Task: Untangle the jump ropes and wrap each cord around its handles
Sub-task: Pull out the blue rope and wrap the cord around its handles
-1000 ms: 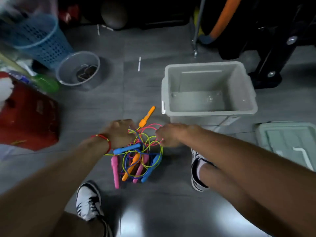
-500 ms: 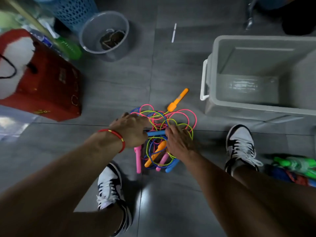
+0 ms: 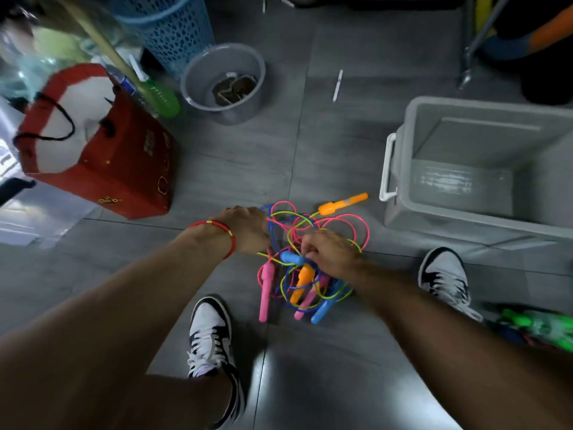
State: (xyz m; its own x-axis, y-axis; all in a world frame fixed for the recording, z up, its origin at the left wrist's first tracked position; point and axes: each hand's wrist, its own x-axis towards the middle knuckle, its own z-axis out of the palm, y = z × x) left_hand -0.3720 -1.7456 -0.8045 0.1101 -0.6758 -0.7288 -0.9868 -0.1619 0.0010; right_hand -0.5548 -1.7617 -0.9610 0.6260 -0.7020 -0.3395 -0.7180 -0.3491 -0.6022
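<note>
Head view looks down on my grey tiled floor [image 3: 310, 150]. At the upper left of the frame stands a red paper bag [image 3: 124, 169] with black cord handles; above it a blue mesh basket [image 3: 167, 32], and just right of that a small grey bucket [image 3: 224, 83] with something dark inside. A green bottle [image 3: 162, 99] lies between bag and bucket. At the right edge sits a large grey plastic bin [image 3: 477, 169] with a white side handle. My two black-and-white sneakers [image 3: 212, 336] flank the lower centre.

Between my feet, at the frame's centre, lies the tangle of jump ropes [image 3: 310, 259]: pink, yellow-green and blue cords looped over one another. One orange handle [image 3: 342, 203] sticks out toward the bin; a pink handle [image 3: 266, 287], a second orange one, another pink and a blue handle [image 3: 324, 308] point toward me.

My left hand [image 3: 245, 229], red bracelet at the wrist, curls into cords at the tangle's left edge. My right hand [image 3: 330, 251] curls over the middle, fingers closed beside a blue handle end; what exactly each pinches I cannot tell.
</note>
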